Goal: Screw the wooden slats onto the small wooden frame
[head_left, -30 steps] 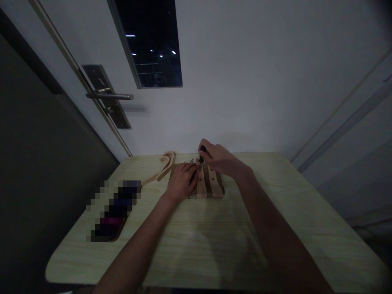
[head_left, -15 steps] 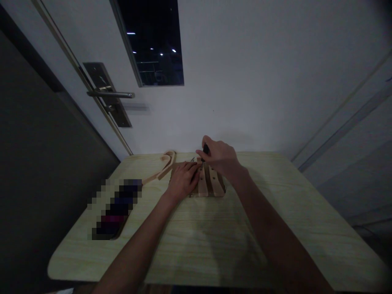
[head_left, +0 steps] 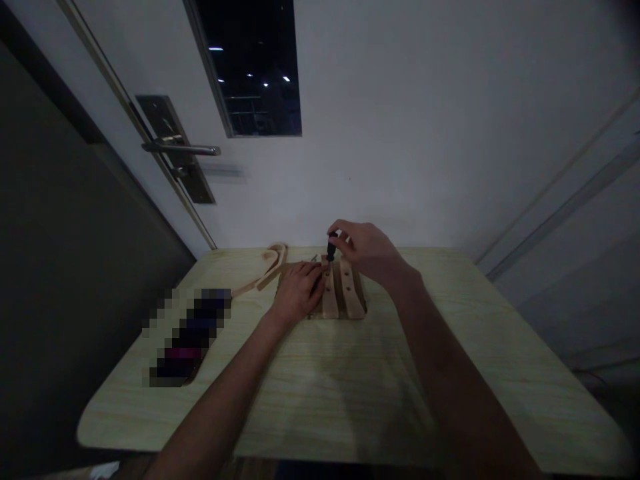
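My right hand (head_left: 367,248) is closed round the top of a screwdriver (head_left: 331,247) with a black handle. The screwdriver stands nearly upright, its tip down at a hole in a pale wooden bar (head_left: 330,303). A second wooden bar (head_left: 354,300) with holes lies to the right, parallel to the first. Both bars rest on a darker base, mostly hidden. My left hand (head_left: 299,290) lies flat on the left part of this wooden piece, fingers stretched out towards the first bar. Small metal pieces (head_left: 314,258), too small to name, show just beyond my left fingers.
A curved wooden hook-shaped part (head_left: 273,263) lies left of my left hand. Nearer the left edge of the light wood-grain table (head_left: 280,427) is a dark, pixelated object (head_left: 193,340). Behind the table stands a white door with a metal handle (head_left: 183,150) and a dark window.
My right hand has opened up slightly round the screwdriver's top and shifted right, so more of the handle shows. The screwdriver looks more upright. My left hand stays in place.
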A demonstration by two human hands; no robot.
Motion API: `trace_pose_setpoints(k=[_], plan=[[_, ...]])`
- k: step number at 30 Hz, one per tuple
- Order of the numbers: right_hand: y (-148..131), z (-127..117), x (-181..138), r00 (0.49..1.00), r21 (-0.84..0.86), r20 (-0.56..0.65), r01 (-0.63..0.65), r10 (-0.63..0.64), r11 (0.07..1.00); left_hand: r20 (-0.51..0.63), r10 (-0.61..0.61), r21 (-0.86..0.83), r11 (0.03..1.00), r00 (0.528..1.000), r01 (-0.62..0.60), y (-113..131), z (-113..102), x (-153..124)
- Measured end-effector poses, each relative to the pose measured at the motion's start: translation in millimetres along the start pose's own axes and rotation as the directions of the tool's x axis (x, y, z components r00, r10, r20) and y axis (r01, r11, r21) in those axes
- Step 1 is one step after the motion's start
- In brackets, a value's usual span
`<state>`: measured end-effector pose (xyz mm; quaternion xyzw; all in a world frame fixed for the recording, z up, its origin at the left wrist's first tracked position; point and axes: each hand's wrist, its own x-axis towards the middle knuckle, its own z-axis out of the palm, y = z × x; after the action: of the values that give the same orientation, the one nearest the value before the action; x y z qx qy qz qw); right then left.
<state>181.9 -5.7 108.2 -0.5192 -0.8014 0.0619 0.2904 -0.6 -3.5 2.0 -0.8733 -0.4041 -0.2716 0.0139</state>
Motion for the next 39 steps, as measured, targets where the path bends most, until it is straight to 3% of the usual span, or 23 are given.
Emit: trace_pose_setpoints(k=[4, 18, 27, 32, 39], plan=[[1, 2, 0, 0.999, -0.023, -0.019, 0.037, -0.038, 0.999, 0.008, -0.006, -0.008, 1.000, 1.000, 0.006, 0, -1, 0], [-13, 4, -1, 0.997, -0.337, -0.065, -0.065, 0.046, 0.939, 0.005, -0.004, -0.013, 1.000, 1.000, 0.004, 0, 0, 0], [-12, 4, -3, 0.995, -0.367, -0.035, -0.103, 0.097, 0.924, 0.007, -0.003, -0.022, 1.000, 1.000, 0.004, 0, -1, 1], [-9, 4, 1, 0.998, -0.170, 0.060, -0.012, 0.022, 0.985, 0.004, -0.008, -0.018, 1.000, 1.000, 0.008, 0, -1, 2], [-2, 3, 5, 0.996, 0.165, -0.003, 0.089, -0.090, 0.982, 0.001, -0.011, -0.017, 1.000, 1.000, 0.011, 1, -2, 1]])
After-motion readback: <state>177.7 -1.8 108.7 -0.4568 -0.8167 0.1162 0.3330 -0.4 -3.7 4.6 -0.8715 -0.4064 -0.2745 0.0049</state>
